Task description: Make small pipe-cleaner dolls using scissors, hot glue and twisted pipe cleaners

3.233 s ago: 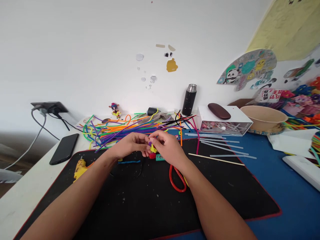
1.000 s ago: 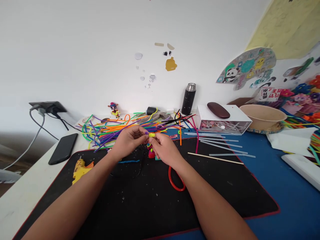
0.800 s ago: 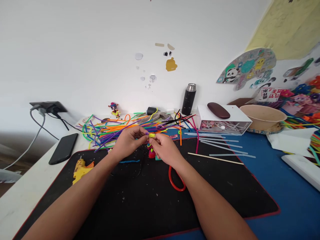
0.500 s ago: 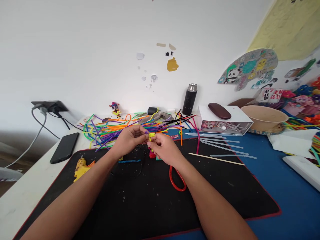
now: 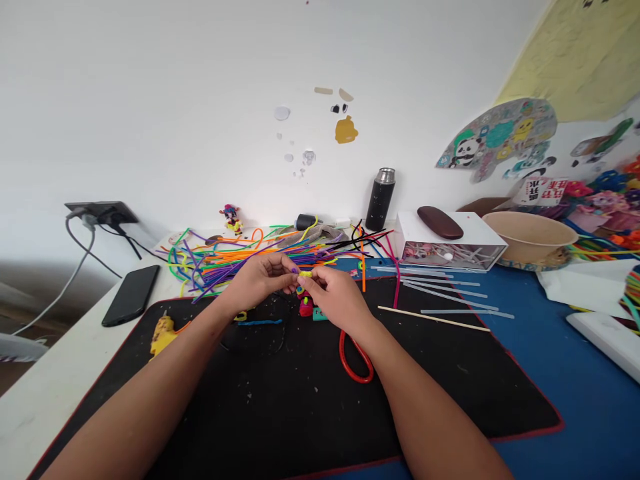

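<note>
Close together over the far part of the black mat [image 5: 280, 413], my two hands meet at a small yellow pipe-cleaner piece [image 5: 305, 274] with a bit of purple beside it. My left hand [image 5: 257, 280] pinches its left side between thumb and fingers. From the right, my right hand [image 5: 337, 297] grips it with thumb and forefinger; the fingers hide part of its shape. Just below the hands lie a small red piece [image 5: 305, 307] and a teal piece [image 5: 319, 314]. A red loop [image 5: 356, 360] shows beside my right wrist, partly covered.
A pile of colourful pipe cleaners [image 5: 215, 263] lies behind the hands. Left are a yellow glue gun [image 5: 161, 336] and a phone [image 5: 131, 295]. Clear glue sticks [image 5: 450, 290] and a wooden stick [image 5: 433, 318] lie right. A black flask [image 5: 381, 200] stands near a white box [image 5: 480, 233].
The yellow piece has turned slightly in my fingers and looks flatter. My right hand has shifted a little, showing more of the red and teal pieces below.
</note>
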Tool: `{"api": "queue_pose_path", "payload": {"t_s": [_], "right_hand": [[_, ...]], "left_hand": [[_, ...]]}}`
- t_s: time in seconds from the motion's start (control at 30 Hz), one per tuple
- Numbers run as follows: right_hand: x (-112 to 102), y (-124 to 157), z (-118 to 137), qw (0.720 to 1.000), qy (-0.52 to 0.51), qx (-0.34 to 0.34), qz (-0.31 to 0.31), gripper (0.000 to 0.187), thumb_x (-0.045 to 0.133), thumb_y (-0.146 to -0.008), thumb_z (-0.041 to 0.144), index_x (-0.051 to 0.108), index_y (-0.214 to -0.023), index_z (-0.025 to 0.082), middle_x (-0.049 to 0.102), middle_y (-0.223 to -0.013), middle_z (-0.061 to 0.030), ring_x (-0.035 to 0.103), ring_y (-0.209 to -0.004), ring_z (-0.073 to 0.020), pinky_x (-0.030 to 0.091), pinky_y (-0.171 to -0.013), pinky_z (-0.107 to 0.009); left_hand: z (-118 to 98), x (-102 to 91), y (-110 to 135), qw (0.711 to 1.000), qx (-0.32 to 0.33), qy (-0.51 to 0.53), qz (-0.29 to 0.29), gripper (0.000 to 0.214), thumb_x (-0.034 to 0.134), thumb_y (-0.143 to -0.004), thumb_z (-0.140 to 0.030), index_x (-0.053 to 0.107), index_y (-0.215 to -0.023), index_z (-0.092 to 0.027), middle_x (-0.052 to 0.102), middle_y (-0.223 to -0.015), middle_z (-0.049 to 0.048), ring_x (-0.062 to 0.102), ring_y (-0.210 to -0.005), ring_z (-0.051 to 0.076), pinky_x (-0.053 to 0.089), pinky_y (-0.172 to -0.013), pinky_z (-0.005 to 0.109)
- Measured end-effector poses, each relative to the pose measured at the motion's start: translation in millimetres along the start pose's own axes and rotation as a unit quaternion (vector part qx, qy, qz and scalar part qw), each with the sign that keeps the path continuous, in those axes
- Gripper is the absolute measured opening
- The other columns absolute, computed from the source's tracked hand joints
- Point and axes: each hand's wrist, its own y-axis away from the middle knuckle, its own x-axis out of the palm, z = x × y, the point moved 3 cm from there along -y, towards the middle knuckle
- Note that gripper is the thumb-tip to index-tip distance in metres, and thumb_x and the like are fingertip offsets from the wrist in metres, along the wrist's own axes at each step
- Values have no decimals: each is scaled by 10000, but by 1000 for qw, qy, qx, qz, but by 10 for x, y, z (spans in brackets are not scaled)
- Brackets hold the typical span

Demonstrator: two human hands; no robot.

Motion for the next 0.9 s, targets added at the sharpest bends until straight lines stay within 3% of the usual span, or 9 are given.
{"api": "queue_pose_path", "payload": {"t_s": [0.2, 0.5, 0.77, 0.9], "right_hand": [[21, -1, -12, 997, -71, 13, 13, 243, 609, -1005, 423, 704, -930, 212, 661, -688, 27, 573, -576, -124, 369, -562, -239], [80, -33, -47, 958, -270, 82, 48, 287, 603, -976, 463, 666, -1020, 186, 496, -484, 105, 437, -366, -97, 368, -433, -218], [83, -39, -87, 962, -258, 88, 8, 283, 647, -937, 484, 639, -866, 210, 497, -522, 84, 445, -363, -101, 289, -376, -232], [70, -42, -65, 959, -272, 84, -4, 314, 661, -913, 516, 632, -835, 213, 480, -517, 85, 423, -362, -99, 272, -375, -235]], "left_hand": [[13, 17, 15, 999, 16, -19, 26, 338, 852, -828, -468, 725, -889, -162, 761, -744, 52, 719, -696, 182, 594, -667, 290], [11, 45, 52, 975, 112, -186, -52, 218, 699, -958, -408, 730, -962, -193, 770, -887, 47, 714, -797, 194, 568, -756, 302], [-67, 136, 70, 973, 107, -194, -63, 211, 709, -931, -409, 709, -953, -199, 763, -889, 43, 704, -796, 204, 557, -748, 309], [-54, 162, 54, 990, 78, -101, -60, 304, 748, -897, -478, 679, -966, -190, 722, -862, 32, 690, -780, 195, 570, -745, 315]]}}
